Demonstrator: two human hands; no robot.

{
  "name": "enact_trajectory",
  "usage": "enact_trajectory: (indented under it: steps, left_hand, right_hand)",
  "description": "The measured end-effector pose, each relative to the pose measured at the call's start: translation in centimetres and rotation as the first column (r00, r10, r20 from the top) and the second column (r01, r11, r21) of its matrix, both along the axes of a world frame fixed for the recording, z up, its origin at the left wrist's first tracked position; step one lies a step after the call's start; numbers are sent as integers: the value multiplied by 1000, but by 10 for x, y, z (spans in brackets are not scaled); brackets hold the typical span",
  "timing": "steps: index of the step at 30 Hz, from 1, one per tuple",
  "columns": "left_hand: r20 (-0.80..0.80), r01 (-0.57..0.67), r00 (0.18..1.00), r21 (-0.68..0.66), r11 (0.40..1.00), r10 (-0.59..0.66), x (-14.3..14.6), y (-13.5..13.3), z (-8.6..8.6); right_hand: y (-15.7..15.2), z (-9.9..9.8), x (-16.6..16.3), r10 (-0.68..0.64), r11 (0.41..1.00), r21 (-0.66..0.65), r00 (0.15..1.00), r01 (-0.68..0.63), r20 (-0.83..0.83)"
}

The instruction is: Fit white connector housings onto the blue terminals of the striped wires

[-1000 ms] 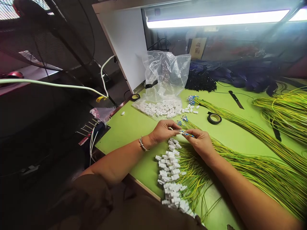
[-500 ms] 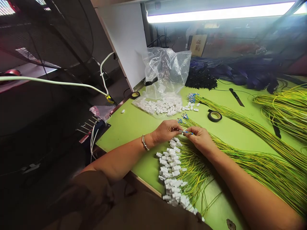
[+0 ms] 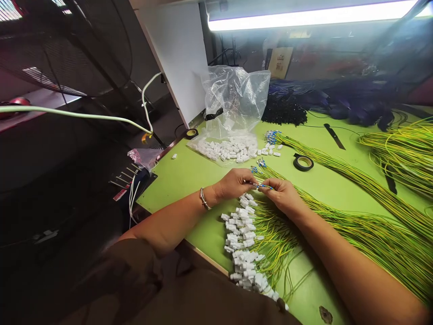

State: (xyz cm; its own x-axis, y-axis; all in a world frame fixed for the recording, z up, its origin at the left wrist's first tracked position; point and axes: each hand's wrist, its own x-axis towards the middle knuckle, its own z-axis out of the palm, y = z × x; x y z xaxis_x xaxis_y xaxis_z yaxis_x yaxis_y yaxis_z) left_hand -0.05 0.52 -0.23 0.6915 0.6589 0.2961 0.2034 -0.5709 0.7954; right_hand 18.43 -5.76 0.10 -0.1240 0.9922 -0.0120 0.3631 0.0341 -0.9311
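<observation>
My left hand (image 3: 235, 183), a bracelet on its wrist, is closed in a pinch on the metal tips of some wire terminals (image 3: 260, 186) with blue sleeves. Facing it, my right hand (image 3: 282, 194) pinches the same wires just behind the blue sleeves. How many ends are held is hidden by the fingers. Below both hands lies a long row of white plastic connector housings (image 3: 244, 230) fitted on yellow-green wires (image 3: 280, 253). Just beyond the fingers, a bundle of bare blue terminals (image 3: 260, 163) rests on the green table.
A clear plastic bag (image 3: 233, 104) spills loose white housings (image 3: 233, 150) on the table (image 3: 176, 180). Black tape rolls (image 3: 303, 162) lie nearby. Another terminal bundle (image 3: 272, 136), a wire coil (image 3: 402, 149) and black connectors (image 3: 284, 110) sit farther back. A pale cable (image 3: 74, 113) crosses at left.
Both hands keep their pinch in nearly the same place. The terminals show slightly more between the fingers. The view has shifted a little.
</observation>
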Motion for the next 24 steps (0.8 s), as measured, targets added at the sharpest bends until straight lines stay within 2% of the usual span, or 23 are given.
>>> enact_trajectory:
  steps: [5, 9, 16, 19, 24]
  left_hand:
    - [31, -24, 999, -78, 997, 26, 3, -3, -5]
    - [83, -84, 991, -188, 979, 101, 3, -4, -2]
    - [123, -42, 991, -144, 989, 60, 5, -3, -4]
    - [106, -14, 994, -167, 986, 32, 4, -3, -3]
    - [78, -11, 996, -378, 926, 43, 1, -5, 1]
  right_hand:
    - [0, 0, 0, 0, 1000, 3, 1000, -1, 17]
    - [1, 0, 1, 3, 1000, 1, 1000, -3, 6]
    - [1, 1, -1, 12, 1000, 12, 999, -13, 49]
    - [1, 2, -1, 0, 1000, -17, 998, 1, 58]
    - [2, 2, 0, 11, 1000, -28, 999, -10, 34]
